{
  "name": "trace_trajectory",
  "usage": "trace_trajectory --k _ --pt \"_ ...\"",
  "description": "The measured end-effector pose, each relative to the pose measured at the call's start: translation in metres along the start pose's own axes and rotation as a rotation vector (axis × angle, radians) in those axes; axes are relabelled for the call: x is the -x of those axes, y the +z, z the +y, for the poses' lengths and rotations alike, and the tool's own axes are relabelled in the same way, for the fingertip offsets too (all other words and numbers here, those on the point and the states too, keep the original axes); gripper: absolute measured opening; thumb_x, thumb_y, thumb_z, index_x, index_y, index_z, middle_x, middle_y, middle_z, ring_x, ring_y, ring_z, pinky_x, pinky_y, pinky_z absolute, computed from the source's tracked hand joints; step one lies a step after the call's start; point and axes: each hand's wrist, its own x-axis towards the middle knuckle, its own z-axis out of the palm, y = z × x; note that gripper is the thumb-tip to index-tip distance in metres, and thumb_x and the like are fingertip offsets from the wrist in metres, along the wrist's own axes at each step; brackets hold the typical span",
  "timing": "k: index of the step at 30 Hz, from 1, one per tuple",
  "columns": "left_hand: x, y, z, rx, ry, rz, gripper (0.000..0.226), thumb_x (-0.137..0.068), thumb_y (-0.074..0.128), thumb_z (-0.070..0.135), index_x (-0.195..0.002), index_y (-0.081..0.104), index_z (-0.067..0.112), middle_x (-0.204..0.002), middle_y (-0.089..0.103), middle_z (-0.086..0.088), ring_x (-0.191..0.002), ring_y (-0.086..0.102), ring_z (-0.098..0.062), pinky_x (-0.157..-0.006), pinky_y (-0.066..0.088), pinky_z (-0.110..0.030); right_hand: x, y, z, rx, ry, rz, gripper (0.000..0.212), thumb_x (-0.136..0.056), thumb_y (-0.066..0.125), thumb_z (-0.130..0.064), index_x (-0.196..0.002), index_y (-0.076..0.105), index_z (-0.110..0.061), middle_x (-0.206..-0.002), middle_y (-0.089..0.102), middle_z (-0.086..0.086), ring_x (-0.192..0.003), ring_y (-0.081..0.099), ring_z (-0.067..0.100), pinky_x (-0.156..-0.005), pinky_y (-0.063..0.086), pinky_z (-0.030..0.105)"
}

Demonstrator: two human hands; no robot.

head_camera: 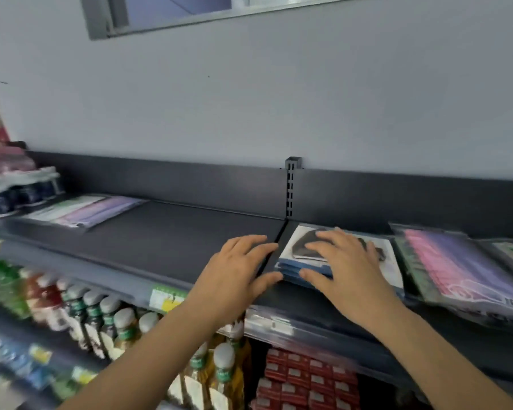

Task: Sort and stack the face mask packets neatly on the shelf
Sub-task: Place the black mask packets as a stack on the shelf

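Fingers (323, 247) of the right hand (342, 269) lie spread flat atop the stack of mask packets (296, 269) near the shelf (175, 232) front edge, the left hand (237, 267) spread against its left side, apparently squaring it, long axis running front to back.
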Motion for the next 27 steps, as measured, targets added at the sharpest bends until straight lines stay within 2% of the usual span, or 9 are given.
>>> trace_trajectory --k 2,4,8,12,16,21,27 --pt "0.025 -0.02 -0.02 -0.072 -0.047 0.04 0.064 -0.083 0.03 0.063 -0.132 0.052 0.028 -0.137 0.05 0.006 -0.127 0.045 -0.017 -0.099 0.044 -0.035 -0.007 0.01 -0.03 -0.098 -0.095 0.019 0.046 -0.091 0.048 -0.05 -0.134 0.045 -0.033 -0.147 0.031 -0.014 -0.142 0.015 0.011 -0.117 0.008 0.047" --pt "0.054 -0.042 -0.043 -0.148 -0.118 0.007 0.062 -0.083 0.031 0.062 -0.127 0.057 0.027 -0.131 0.056 0.004 -0.121 0.051 -0.019 -0.096 0.045 -0.035 -0.011 0.024 -0.06 -0.161 -0.184 -0.004 0.045 -0.092 0.047 -0.049 -0.135 0.044 -0.035 -0.147 0.031 -0.015 -0.142 0.016 0.01 -0.117 0.009 0.043" --pt "0.111 -0.084 -0.092 -0.212 -0.302 0.007 0.067 -0.081 0.025 0.066 -0.127 0.056 0.03 -0.131 0.055 0.008 -0.121 0.05 -0.014 -0.1 0.043 -0.032 -0.018 0.049 -0.113 -0.254 -0.324 -0.095 0.043 -0.094 0.046 -0.046 -0.136 0.043 -0.035 -0.144 0.035 -0.018 -0.137 0.024 0.005 -0.116 0.016 0.035" --pt "0.153 -0.112 -0.138 -0.211 -0.43 0.05 0.049 -0.089 0.045 0.058 -0.127 0.056 0.029 -0.131 0.054 0.01 -0.12 0.049 -0.012 -0.099 0.039 -0.027 -0.035 0.063 -0.166 -0.276 -0.42 -0.131 0.041 -0.093 0.049 -0.044 -0.132 0.048 -0.032 -0.135 0.045 -0.016 -0.125 0.04 0.005 -0.107 0.03 0.027" --pt "0.174 -0.132 -0.189 -0.222 -0.447 0.093 0.063 -0.082 0.032 0.066 -0.121 0.062 0.027 -0.124 0.059 0.009 -0.111 0.056 -0.013 -0.095 0.047 -0.03 -0.06 0.077 -0.22 -0.277 -0.446 -0.172 0.041 -0.092 0.052 -0.042 -0.131 0.049 -0.029 -0.13 0.05 -0.014 -0.118 0.046 0.007 -0.1 0.039 0.026" --pt "0.185 -0.168 -0.275 -0.203 -0.449 0.148 0.042 -0.09 0.052 0.047 -0.124 0.059 0.024 -0.124 0.058 0.007 -0.111 0.055 -0.013 -0.097 0.048 -0.032 -0.109 0.107 -0.29 -0.26 -0.392 -0.235 0.043 -0.091 0.056 -0.039 -0.132 0.05 -0.026 -0.131 0.052 -0.01 -0.118 0.049 0.01 -0.099 0.041 0.029" --pt "0.199 -0.199 -0.374 -0.219 -0.425 0.16 0.042 -0.09 0.053 0.044 -0.127 0.057 0.024 -0.128 0.057 0.006 -0.114 0.054 -0.012 -0.098 0.044 -0.026 -0.173 0.142 -0.371 -0.186 -0.34 -0.245 0.044 -0.091 0.057 -0.038 -0.133 0.05 -0.025 -0.135 0.052 -0.006 -0.122 0.048 0.012 -0.102 0.04 0.033"
